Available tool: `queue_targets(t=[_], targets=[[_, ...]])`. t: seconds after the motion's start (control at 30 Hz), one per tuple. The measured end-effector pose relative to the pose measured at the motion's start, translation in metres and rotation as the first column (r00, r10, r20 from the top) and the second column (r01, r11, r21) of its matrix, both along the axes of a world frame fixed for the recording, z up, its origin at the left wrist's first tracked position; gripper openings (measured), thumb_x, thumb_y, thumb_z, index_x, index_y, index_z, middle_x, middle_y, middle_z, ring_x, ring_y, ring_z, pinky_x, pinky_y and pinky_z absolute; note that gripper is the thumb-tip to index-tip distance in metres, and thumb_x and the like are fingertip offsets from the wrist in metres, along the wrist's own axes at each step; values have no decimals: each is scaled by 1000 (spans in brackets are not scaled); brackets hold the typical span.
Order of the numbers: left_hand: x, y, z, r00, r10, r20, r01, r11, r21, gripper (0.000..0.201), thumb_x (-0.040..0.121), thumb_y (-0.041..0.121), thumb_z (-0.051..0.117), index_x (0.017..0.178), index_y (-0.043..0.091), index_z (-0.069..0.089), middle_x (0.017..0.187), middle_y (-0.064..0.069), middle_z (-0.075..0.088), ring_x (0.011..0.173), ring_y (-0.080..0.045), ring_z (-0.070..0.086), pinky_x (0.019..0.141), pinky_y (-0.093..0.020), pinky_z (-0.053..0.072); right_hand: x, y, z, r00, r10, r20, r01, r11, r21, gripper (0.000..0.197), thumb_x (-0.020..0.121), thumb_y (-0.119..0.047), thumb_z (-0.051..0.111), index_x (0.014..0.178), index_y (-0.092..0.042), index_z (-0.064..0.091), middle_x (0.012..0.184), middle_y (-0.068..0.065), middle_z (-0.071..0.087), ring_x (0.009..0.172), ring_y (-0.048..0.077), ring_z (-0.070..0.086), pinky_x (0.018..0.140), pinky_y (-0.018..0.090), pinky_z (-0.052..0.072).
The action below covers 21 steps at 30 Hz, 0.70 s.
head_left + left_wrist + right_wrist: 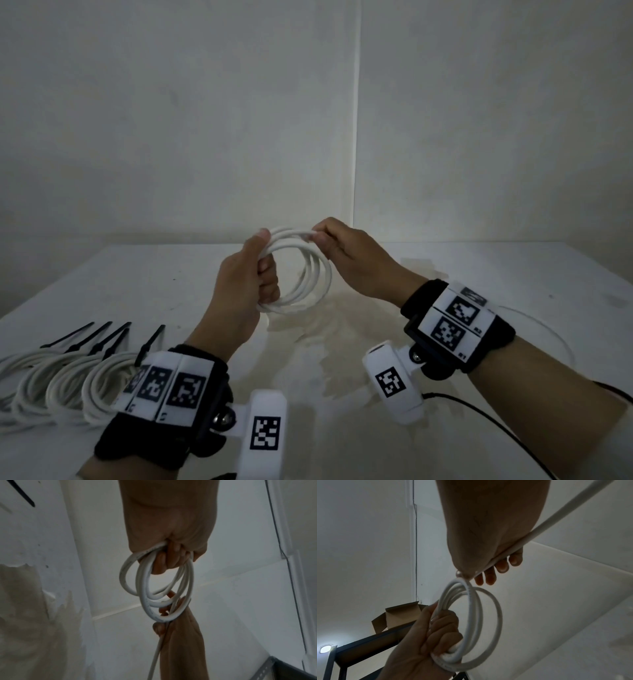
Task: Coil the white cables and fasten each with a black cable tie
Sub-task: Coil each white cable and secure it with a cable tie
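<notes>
Above the white table [479, 428], seen from the head, the left hand [246, 274] grips a half-made cable coil [308, 270], fingers curled through its loops and thumb lying over the top. To the coil's right, the right hand [352, 260] pinches the cable's running length at the top of the coil; the slack trails off toward the right edge of the table. Left of the coil and nearer the person lie finished coils [61, 387], each with a black cable tie [102, 337] standing out from it.

From the left wrist, the cable coil [145, 599] hangs out of the left hand [171, 534], whose fingers [164, 562] are closed round the bundle; the loops sit uneven, one splayed wide of the others. Below the coil the right hand [181, 642] holds the strand.

From the right wrist, the cable [547, 524] runs along the right hand [494, 527] between thumb and fingertips [489, 577] into the cable coil [479, 615], clenched by the left hand [435, 635].

Likely risk: the splayed loop slips free if the left hand's grip loosens while the next turn is laid, so the coil would spring apart before tying.
</notes>
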<state>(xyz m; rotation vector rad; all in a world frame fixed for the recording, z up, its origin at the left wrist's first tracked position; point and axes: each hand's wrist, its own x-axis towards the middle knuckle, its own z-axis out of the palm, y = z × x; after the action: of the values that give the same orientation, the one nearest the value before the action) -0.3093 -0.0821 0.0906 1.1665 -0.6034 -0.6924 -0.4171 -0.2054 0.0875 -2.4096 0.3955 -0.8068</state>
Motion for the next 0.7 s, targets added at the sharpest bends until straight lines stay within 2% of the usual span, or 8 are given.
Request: queue_targets(t=[0.07,0.13,0.23,0.27,0.33,0.37,0.53,0.7], targets=[[6,3,2,997,20,-74,-25,998,-66,46,95,33,40,54,18,26,37,8,21,31,-6,16,35,-16,18,-1,1,-2,1000,14,21,-15,999,41,30,96,-34,39,120,-17,47,86,-13,50,72,-5,48,66,14,36],[11,5,3,992,37,-119,-51,991,-120,48,96,33,40,53,19,25,37,8,21,31,-6,16,33,-15,18,0,3,-4,999,36,40,-41,993,113,39,94,-38,40,129,-20,43,103,-10,50,81,-15,46,75,10,35],[13,6,2,988,64,-144,-87,983,-164,50,96,33,40,50,20,25,37,9,19,31,-6,15,34,-16,18,7,6,-4,990,110,85,-129,957,259,46,90,-50,41,127,-22,47,119,-8,53,108,-2,49,97,21,37],[13,6,1,986,66,-152,-92,980,-174,51,95,33,41,48,20,26,37,9,19,31,-6,15,34,-16,18,10,8,-3,990,122,69,-136,956,260,50,88,-51,47,128,-21,46,115,-9,56,105,-4,52,94,19,40],[12,7,1,983,64,-170,-96,977,-189,54,95,33,41,44,20,29,36,8,19,31,-6,16,36,-17,18,14,10,-1,991,128,40,-134,962,240,49,86,-40,61,128,-19,47,89,-18,54,76,-18,52,70,5,41],[11,7,1,982,63,-179,-97,977,-192,54,95,34,42,44,20,29,36,8,19,31,-6,16,36,-18,19,16,9,0,991,131,36,-136,960,243,44,85,-32,63,125,-17,49,81,-19,50,65,-20,49,62,2,38],[11,7,-6,978,62,-201,-103,974,-201,51,95,35,40,48,19,27,36,7,20,31,-7,17,36,-17,21,28,8,1,984,157,86,-176,927,331,15,87,-22,63,100,-18,57,76,-10,51,64,0,45,64,13,39],[13,5,-10,972,152,-179,-182,969,-168,51,96,39,40,51,19,25,37,8,20,32,-7,18,36,-17,23,37,12,-2,988,132,75,-150,934,324,6,91,-15,57,86,-15,53,69,-6,47,54,-3,44,56,8,36]])
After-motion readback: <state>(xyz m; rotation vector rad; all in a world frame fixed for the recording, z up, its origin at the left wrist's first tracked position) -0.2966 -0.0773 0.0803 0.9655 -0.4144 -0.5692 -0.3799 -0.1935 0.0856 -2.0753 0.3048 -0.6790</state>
